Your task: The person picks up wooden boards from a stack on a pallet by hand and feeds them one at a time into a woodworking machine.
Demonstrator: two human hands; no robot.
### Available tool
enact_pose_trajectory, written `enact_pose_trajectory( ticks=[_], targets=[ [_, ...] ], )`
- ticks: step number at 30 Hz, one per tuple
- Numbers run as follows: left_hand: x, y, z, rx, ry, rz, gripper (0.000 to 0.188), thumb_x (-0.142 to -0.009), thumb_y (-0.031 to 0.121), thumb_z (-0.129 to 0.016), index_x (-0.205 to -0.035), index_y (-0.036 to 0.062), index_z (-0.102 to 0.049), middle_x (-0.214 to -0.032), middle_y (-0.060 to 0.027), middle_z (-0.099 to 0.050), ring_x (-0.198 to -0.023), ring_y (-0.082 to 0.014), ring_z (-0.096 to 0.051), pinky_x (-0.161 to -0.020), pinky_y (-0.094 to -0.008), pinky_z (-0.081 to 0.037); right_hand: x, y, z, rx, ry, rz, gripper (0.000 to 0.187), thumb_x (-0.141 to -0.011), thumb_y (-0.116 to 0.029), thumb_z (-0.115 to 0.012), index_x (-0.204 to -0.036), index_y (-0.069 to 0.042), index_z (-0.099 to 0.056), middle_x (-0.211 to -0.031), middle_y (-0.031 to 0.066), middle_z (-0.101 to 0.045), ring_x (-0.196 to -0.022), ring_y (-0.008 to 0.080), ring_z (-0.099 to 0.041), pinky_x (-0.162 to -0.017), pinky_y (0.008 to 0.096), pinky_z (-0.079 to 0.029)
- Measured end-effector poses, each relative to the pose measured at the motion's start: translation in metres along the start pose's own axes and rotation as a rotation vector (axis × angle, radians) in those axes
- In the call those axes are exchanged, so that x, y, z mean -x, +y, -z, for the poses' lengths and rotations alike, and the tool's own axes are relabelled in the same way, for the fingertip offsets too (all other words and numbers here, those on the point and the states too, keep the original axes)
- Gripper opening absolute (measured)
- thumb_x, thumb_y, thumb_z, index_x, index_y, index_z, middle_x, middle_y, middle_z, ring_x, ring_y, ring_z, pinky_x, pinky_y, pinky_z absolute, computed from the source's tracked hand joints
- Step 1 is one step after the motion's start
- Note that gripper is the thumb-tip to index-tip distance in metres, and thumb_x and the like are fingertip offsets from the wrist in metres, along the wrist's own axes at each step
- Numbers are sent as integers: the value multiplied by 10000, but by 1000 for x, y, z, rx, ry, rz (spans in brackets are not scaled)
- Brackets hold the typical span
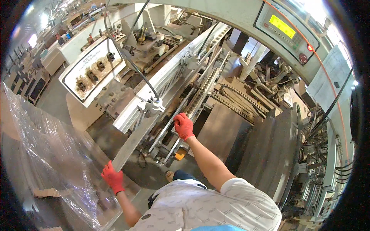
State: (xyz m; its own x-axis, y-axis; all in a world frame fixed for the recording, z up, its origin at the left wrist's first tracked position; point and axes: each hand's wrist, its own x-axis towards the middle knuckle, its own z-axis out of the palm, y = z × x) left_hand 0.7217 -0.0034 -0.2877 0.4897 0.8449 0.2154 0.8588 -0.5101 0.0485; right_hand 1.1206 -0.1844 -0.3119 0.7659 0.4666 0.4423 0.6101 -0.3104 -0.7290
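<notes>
My left hand (pixel 112 178), in a red glove, grips the near end of a long narrow board (pixel 135 147). The board runs away from me at a slant, along a pale metal beam (pixel 169 79) of the machine, and its far part is hidden under that beam. My right hand (pixel 183 126), also red-gloved, is closed at the near part of a metal rail (pixel 200 94) with a row of round fittings along it. What its curled fingers grip, if anything, is hidden. Just ahead of the board's near half, a clamp cylinder (pixel 155 106) with a black hose sits on the beam.
Wrapped in clear film, a stack of panels (pixel 54 154) stands at my left. A control box (pixel 92 71) with dusty knobs is at the left, and a panel with a lit yellow screen (pixel 282 27) at the upper right. Wide brown panels (pixel 266 148) lie at my right.
</notes>
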Motion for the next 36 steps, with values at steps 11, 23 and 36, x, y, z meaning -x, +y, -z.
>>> enact_pose_trajectory(
  ticks=[11, 23, 36],
  targets=[
    [5, -4, -10, -43, -24, 33, 646, -705, 232, -759, -1312, 169, -547, -1166, -92, -627, -1123, -315, -589, -988, -497, -416, 8, -1, 3, -8, 2, 22, 222, -816, -70, -659, -1030, -129, -661, -966, 72, -643, -851, 274, -662, -747, 365, -533],
    [-12, 19, -3, -30, -67, -44, 720, -744, 373, -765, -1375, 142, -505, -1236, -112, -601, -1166, -313, -565, -995, -508, -393, 8, 44, 159, -524, 185, -292, 210, -947, -146, -631, -1114, -38, -699, -956, -20, -665, -762, 44, -541, -657, 214, -437],
    [-23, 52, 4, 328, -220, -99, 699, -700, 287, -788, -1335, 99, -565, -1241, -134, -646, -1179, -354, -583, -994, -487, -448, 148, -30, 102, -691, -579, -328, 207, -951, -136, -641, -1118, -18, -674, -1129, 39, -677, -1009, 100, -596, -849, 280, -506]
  ],
)
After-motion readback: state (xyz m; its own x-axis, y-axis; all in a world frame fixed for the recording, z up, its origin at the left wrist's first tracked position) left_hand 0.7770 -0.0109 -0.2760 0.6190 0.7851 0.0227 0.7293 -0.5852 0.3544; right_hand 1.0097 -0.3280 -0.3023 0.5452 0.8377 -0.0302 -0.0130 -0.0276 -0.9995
